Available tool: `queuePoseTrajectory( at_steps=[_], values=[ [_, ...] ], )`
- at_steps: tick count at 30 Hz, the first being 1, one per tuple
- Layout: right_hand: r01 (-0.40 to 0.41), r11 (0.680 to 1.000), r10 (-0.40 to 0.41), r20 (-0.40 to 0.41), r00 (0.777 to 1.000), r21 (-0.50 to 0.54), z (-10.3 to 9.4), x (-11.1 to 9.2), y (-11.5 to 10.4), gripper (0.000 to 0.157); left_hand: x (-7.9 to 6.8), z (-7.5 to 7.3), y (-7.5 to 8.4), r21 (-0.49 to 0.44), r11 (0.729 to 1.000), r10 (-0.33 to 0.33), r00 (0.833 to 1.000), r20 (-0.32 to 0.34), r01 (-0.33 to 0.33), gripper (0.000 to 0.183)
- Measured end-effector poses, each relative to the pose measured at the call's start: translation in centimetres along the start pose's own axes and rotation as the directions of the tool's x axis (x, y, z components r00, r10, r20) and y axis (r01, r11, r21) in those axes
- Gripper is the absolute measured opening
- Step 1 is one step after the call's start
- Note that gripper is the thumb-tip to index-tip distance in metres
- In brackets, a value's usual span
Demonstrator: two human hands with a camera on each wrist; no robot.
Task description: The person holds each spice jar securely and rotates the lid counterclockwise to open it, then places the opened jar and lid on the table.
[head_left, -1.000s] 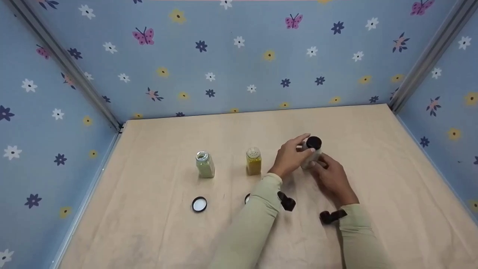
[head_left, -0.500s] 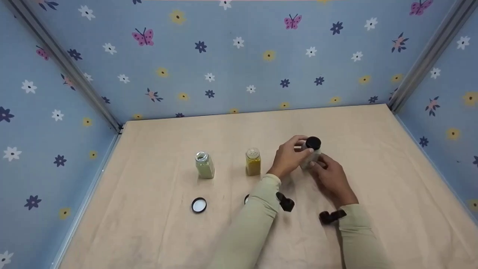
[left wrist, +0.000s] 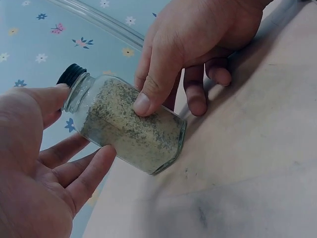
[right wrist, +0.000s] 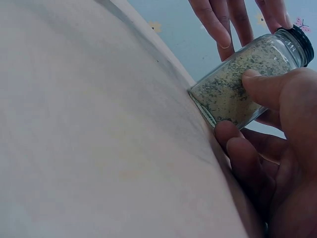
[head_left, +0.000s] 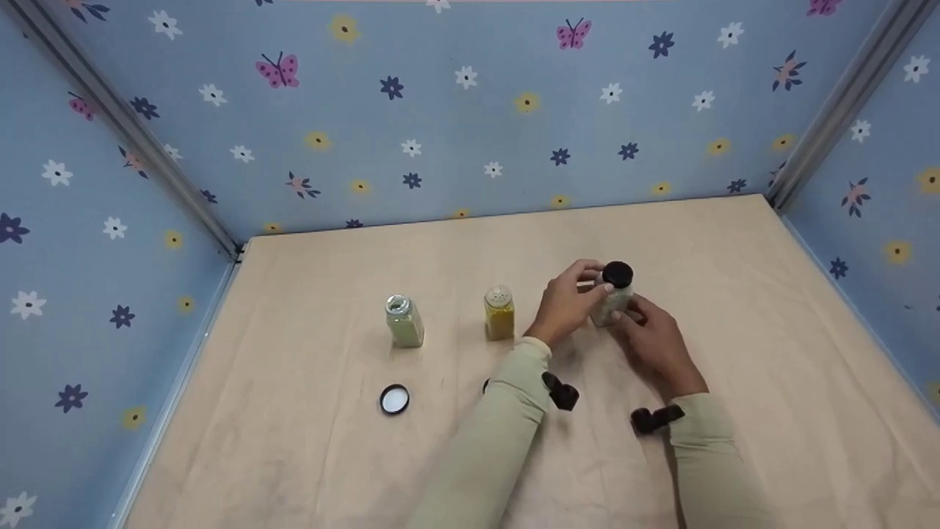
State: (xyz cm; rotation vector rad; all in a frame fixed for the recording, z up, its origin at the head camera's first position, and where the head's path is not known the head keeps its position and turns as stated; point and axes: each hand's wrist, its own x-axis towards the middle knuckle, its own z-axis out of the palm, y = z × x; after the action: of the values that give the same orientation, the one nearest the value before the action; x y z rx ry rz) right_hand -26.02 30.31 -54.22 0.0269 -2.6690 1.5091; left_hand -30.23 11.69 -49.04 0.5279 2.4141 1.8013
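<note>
A glass spice jar (left wrist: 124, 126) holds a pale seasoning flecked with dark green bits and has a black lid (head_left: 617, 274). My right hand (head_left: 657, 339) grips the jar low on its body, thumb across the front glass in the right wrist view. With thumb and fingers, my left hand (head_left: 569, 305) pinches the lid from the left, while its other fingers spread along the glass in the left wrist view. The jar stands close over the cloth, leaning a little. To its left is a jar of yellow spice (head_left: 500, 322) with a perforated shaker top.
Farther left stands an uncapped jar of pale green powder (head_left: 405, 329). In front of it lies a black lid with a white inside (head_left: 394, 400). A dark rim (head_left: 486, 386) peeks out beside the left sleeve (head_left: 485, 448). Flowered walls (head_left: 470, 125) enclose the cloth-covered table (head_left: 294, 367).
The head view has shifted slightly. Both hands keep nearly the same hold on the jar and lid; the left index finger, raised earlier, now curls closer behind the lid.
</note>
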Motion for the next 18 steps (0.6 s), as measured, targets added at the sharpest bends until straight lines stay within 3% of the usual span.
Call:
queuePoseTrajectory(
  at_steps=[4,12,18],
  values=[
    [0.003,1.0,-0.003,-0.005,1.0,-0.004,-0.03,0.07,0.04,0.053,0.17,0.05,0.17,0.036,0.999,-0.027,1.0,0.009,0.026,0.044],
    [-0.006,1.0,0.006,-0.005,1.0,-0.003,0.14,0.07,0.07,0.051,0.29,0.38,0.27,0.156,0.988,0.001,1.0,0.021,-0.004,0.054],
    [0.005,0.999,-0.006,-0.013,1.0,-0.034,0.12,0.09,0.05,0.056,0.02,0.47,0.31,0.131,0.991,-0.003,1.0,0.02,0.001,0.051]
  ],
)
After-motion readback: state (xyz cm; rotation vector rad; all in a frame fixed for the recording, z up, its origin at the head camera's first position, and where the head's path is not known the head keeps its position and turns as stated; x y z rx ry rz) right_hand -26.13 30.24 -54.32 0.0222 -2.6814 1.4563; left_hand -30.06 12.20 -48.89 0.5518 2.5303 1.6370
